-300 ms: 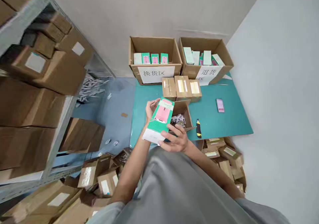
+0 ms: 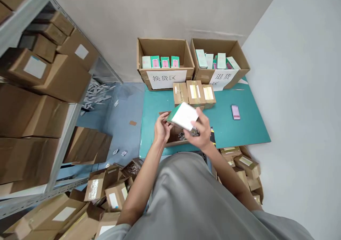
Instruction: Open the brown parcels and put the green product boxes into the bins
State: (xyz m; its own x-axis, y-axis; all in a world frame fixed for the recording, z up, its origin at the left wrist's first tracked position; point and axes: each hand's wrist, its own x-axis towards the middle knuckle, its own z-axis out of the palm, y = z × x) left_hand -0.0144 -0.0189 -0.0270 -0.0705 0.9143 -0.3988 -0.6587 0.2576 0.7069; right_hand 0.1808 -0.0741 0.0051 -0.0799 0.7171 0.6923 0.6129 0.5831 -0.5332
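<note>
I hold a green and white product box [image 2: 183,116] in both hands over the teal mat [image 2: 239,129]. Its white face points up at me and it lies tilted. My left hand [image 2: 161,128] grips its left end. My right hand [image 2: 203,129] is wrapped round its right end. Directly beneath it sits a small open cardboard box [image 2: 174,135] with crumpled filling inside.
Two large labelled cartons [image 2: 164,77] [image 2: 221,77] with green boxes stand against the wall. Three small taped boxes [image 2: 194,92] lie before them. A utility knife [image 2: 212,133] and a pink item [image 2: 235,112] rest on the mat. Shelving with cartons [image 2: 39,90] is on the left; small boxes [image 2: 239,165] are piled on the floor.
The product box has been turned: its pink and green front no longer faces me and the white face is up. My right hand moved up from the box's near end to its right end.
</note>
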